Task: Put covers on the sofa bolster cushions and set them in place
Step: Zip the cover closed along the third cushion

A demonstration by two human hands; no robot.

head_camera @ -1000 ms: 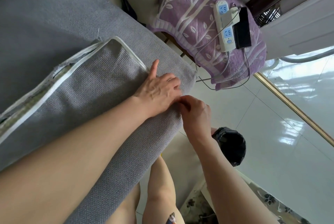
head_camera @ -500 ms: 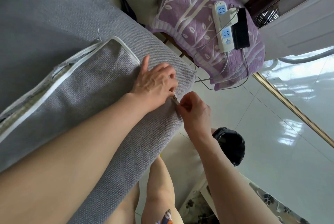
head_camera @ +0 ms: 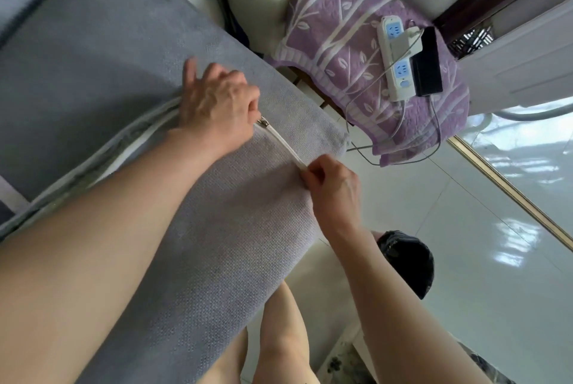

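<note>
Zipping cover [head_camera: 242,197] over bolster, lying across sofa seat [head_camera: 77,51] | white zipper [head_camera: 280,143] runs 10-to-4 o'clock; slider [head_camera: 263,122] at left hand [head_camera: 217,104], fingers curled on it, nearer | right hand [head_camera: 331,179] pinches zipper's 4 o'clock end | open stretch lies 8 o'clock of slider | grey woven fabric.

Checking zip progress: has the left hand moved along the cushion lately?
Yes. The left hand slid away from the right hand, pulling the zipper closed along the cushion.
</note>
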